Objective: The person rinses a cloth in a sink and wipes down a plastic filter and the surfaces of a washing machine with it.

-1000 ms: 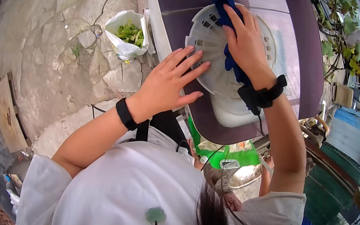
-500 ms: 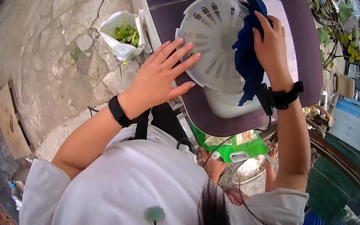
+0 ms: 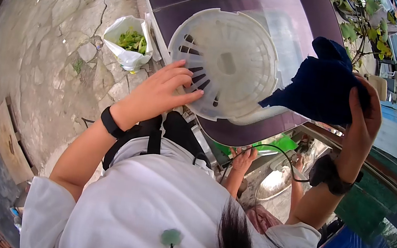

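Observation:
A round, translucent white plastic piece (image 3: 241, 63) with radial slots lies on a dark purple panelled top (image 3: 195, 8). My left hand (image 3: 160, 85) rests at its lower-left rim, fingers stretched out and touching the slotted part. To the right, my right hand (image 3: 366, 110) grips a dark blue cloth (image 3: 317, 88), lifted off the plastic piece. The cloth hangs in folds, with one pointed corner reaching toward the plastic rim. Part of my right fingers is hidden behind the cloth.
A white bag (image 3: 133, 59) of green leaves stands on the cracked ground at left. Below the purple top, another person's hand (image 3: 243, 159) is near a green plastic item (image 3: 283, 143) and a pale basin (image 3: 274, 186). A black cable loops there. A leafy plant (image 3: 368, 34) grows at upper right.
My right hand has moved right and down, lifting the blue cloth off the plastic piece. More of the piece's face shows. My left hand has shifted slightly left and down along the rim.

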Demonstrator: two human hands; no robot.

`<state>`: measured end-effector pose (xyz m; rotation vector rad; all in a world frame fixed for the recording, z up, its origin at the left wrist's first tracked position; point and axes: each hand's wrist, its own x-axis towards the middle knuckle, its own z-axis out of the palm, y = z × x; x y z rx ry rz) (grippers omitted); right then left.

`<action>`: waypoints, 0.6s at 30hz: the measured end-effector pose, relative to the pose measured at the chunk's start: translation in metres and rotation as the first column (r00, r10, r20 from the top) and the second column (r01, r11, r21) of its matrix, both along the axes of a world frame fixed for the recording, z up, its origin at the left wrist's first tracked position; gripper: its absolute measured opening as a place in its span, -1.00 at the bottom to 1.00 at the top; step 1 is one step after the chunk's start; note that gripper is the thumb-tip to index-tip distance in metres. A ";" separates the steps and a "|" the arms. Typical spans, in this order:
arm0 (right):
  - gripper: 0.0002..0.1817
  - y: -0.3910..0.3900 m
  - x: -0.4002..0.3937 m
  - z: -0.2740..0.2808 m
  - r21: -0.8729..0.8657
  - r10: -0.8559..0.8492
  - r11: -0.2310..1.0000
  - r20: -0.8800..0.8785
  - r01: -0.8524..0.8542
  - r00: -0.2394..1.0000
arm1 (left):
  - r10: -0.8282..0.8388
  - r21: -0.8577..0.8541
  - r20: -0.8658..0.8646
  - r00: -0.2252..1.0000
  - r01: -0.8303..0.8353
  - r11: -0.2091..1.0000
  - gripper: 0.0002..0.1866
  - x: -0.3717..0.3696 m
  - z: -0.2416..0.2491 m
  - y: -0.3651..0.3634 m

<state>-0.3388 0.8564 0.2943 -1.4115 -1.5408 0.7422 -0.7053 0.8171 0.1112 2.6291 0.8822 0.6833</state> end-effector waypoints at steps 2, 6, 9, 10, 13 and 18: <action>-0.68 -0.006 0.014 0.007 0.150 -0.070 0.986 0.009 0.068 0.998 | 0.037 0.053 0.105 0.994 -0.043 0.998 -0.50 -0.002 0.011 -0.001; -0.44 -0.030 0.038 0.044 0.601 -0.511 0.799 0.679 0.001 0.527 | 0.239 -0.060 0.466 0.852 -0.239 0.969 -0.58 0.001 0.050 0.007; -0.26 -0.042 0.052 0.063 0.680 -0.672 0.697 0.730 -0.228 0.124 | 0.498 -0.538 0.705 0.505 -0.078 0.840 -0.73 0.015 0.077 0.010; -0.33 -0.040 0.048 0.059 0.701 -0.661 0.700 0.709 -0.140 0.246 | 0.597 -0.653 0.711 0.371 0.032 0.757 -0.77 0.021 0.084 0.011; -0.53 -0.025 -0.001 0.038 0.602 -0.534 0.745 0.278 0.288 0.798 | 0.781 -0.821 0.571 0.253 0.159 0.548 -0.72 0.028 0.074 0.019; -0.69 0.016 -0.059 -0.025 0.344 -0.072 0.937 0.025 0.059 0.997 | 0.725 -0.138 0.255 0.640 -0.718 0.683 -0.42 0.032 -0.001 0.009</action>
